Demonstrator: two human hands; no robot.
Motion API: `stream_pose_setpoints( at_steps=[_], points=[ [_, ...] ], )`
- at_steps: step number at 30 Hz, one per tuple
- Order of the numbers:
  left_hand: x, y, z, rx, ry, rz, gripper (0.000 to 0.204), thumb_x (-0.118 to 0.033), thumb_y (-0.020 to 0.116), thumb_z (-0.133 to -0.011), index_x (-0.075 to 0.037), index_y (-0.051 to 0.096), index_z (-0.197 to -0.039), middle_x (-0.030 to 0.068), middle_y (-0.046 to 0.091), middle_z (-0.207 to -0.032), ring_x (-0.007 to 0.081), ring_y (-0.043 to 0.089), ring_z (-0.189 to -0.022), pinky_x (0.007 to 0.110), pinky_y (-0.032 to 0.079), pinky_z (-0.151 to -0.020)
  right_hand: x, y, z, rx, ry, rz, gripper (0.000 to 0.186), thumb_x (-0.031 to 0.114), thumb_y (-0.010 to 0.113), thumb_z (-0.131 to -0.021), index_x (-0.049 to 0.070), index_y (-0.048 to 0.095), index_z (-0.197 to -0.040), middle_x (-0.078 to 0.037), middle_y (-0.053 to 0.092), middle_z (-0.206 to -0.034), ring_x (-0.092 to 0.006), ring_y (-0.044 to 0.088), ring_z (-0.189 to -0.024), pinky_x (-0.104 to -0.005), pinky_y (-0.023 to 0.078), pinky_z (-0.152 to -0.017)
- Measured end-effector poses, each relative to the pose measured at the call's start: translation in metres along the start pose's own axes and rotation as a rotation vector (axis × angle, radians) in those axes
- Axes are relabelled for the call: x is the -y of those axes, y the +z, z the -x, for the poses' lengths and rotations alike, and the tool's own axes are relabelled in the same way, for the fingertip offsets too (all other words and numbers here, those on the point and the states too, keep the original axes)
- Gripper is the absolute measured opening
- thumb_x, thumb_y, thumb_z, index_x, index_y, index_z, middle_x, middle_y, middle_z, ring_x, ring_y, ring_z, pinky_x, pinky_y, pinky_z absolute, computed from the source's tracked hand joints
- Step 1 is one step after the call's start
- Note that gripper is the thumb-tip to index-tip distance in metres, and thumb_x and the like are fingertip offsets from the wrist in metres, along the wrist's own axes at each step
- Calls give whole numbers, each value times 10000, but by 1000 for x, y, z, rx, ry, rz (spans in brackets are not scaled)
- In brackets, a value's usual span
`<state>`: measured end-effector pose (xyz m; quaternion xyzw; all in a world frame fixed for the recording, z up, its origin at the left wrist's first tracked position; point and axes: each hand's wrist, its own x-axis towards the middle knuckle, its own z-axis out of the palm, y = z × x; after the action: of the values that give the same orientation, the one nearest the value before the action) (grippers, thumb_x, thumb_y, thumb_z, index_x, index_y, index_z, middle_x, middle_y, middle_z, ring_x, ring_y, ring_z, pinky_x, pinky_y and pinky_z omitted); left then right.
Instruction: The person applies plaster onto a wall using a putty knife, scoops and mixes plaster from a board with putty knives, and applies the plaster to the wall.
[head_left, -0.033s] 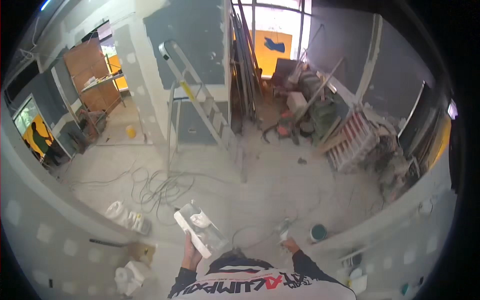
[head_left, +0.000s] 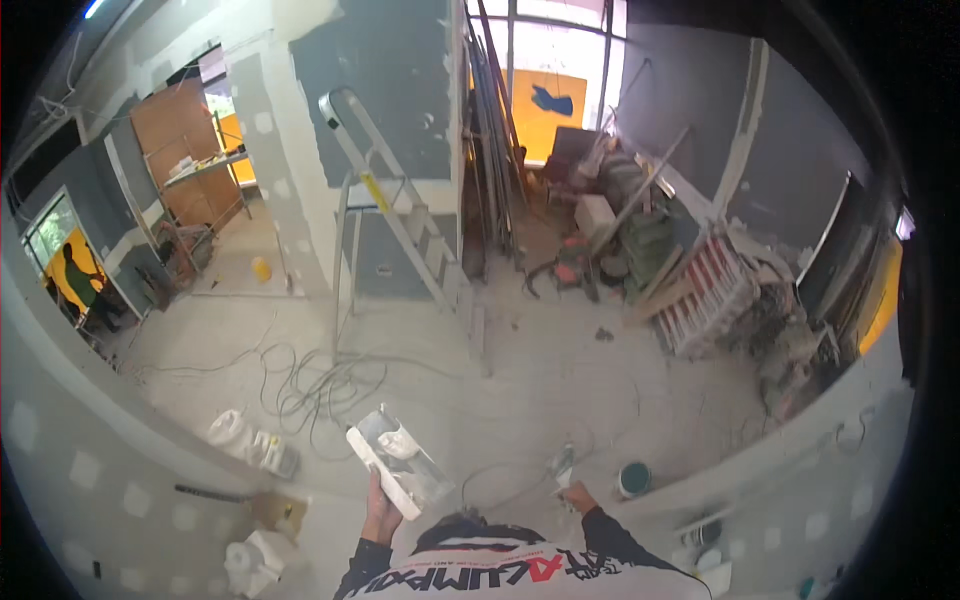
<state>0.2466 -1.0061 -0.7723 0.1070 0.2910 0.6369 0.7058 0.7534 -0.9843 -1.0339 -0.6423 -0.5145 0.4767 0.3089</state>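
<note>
My left hand is closed around the side of a long plaster mud pan. White joint compound lies in a lump inside the pan. Off to the right, my right hand grips a putty knife, its blade pointing away from me; the blade looks whitish and is partly blurred. The two hands are apart, and the knife does not touch the pan. Just right of my right hand stands a round bucket with a greenish inside.
An aluminium stepladder stands ahead, with a loose cable coiled on the floor near its feet. White jugs are at the left. Rubble and a red-and-white slatted piece fill the far right. Another person is at far left.
The view has tilted up slightly, so the ladder and bucket appear a little lower. Both hands keep their holds on the pan and the putty knife.
</note>
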Motion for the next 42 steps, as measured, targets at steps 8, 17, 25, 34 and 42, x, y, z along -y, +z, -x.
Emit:
stream_pose_setpoints(
  at_steps=[8, 17, 25, 34, 42],
  points=[
    [-12, 57, -139, -110, 170, 30, 658, -537, 419, -1024, -95, 334, -1503, 147, 481, -1451, 348, 508, -1290, 530, 419, -1096, 158, -7, -260, 198, 2, -261, 213, 73, 759, -757, -18, 639, -908, -59, 635, -742, -173, 620, -662, -345, 486, -549],
    [118, 95, -204, -522, 532, 121, 713, -589, 355, -1023, -66, 304, -1505, 164, 459, -1445, 348, 484, -1302, 519, 397, -1108, 321, 142, -671, 132, -395, 199, 427, 208, 840, -739, -38, 618, -1008, -207, 685, -905, -345, 680, -859, -428, 518, -739],
    [194, 220, -287, -818, 853, 285, 644, -545, 369, -1036, -107, 315, -1506, 134, 461, -1445, 336, 472, -1317, 515, 405, -1105, 383, 275, -785, 94, -324, -100, 630, 156, 897, -660, -58, 566, -1151, -238, 655, -1082, -392, 643, -1030, -429, 499, -891],
    [205, 251, -318, -907, 818, 277, 624, -527, 382, -1039, -123, 321, -1510, 126, 457, -1459, 328, 475, -1315, 517, 412, -1100, 364, 328, -801, -22, -413, 61, 463, 55, 769, -742, -56, 535, -1126, -305, 646, -1071, -494, 625, -1020, -503, 502, -871],
    [197, 216, -337, -900, 772, 333, 609, -510, 427, -1032, -153, 339, -1518, 101, 457, -1480, 307, 463, -1333, 510, 375, -1130, 384, 302, -806, 167, -494, 186, 480, 55, 761, -779, -62, 514, -1174, -286, 663, -1005, -468, 647, -972, -496, 506, -830]
  ],
)
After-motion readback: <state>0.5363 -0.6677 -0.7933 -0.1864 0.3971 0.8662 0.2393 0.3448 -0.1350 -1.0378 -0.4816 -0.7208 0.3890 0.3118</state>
